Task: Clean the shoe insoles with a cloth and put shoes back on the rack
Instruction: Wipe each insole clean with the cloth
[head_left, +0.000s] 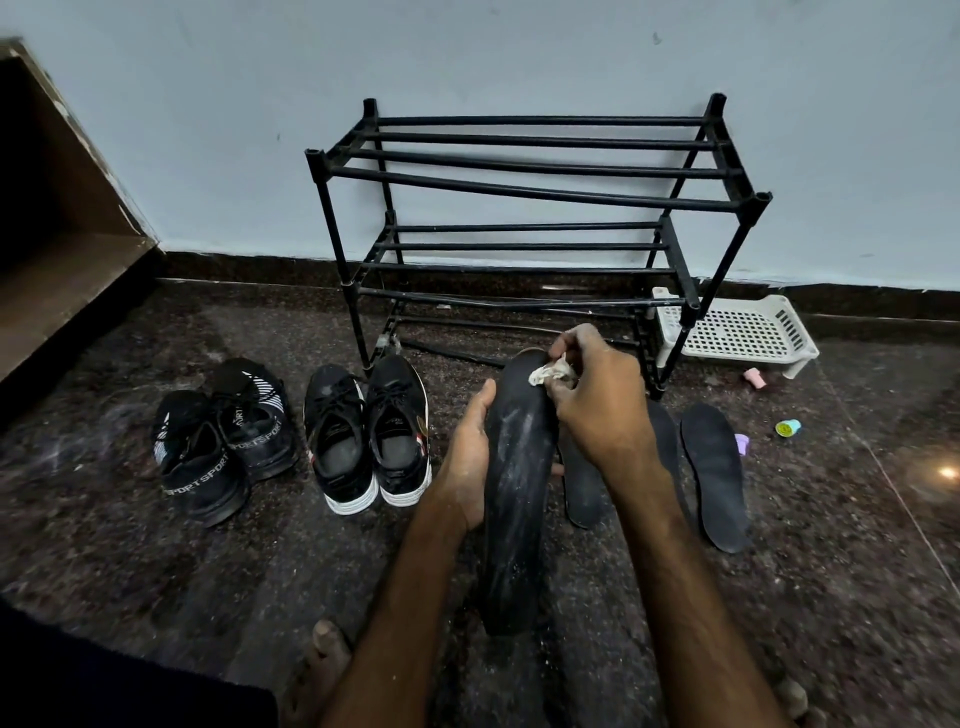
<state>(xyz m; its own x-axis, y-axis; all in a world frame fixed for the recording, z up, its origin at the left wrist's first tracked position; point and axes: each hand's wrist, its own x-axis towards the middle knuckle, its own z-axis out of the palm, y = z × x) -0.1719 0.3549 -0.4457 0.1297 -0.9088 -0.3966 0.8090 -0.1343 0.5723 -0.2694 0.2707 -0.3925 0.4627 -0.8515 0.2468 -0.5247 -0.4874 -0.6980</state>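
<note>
Your left hand (470, 457) grips the dusty black insole (517, 493) by its edge; your right hand (597, 395) pinches the cloth (550, 372) against its top end.

Both bare arms reach forward from the bottom of the view, side by side, and the hands are close together in the middle. The left hand (467, 462) has its thumb up along one edge of a long dark insole (519, 499) and its fingers wrapped behind, holding it up on end. The right hand (597, 405) is just above, wrist bent down, its fingers and thumb bunched round a small pale cloth (550, 373) pressed on the insole's top.
</note>
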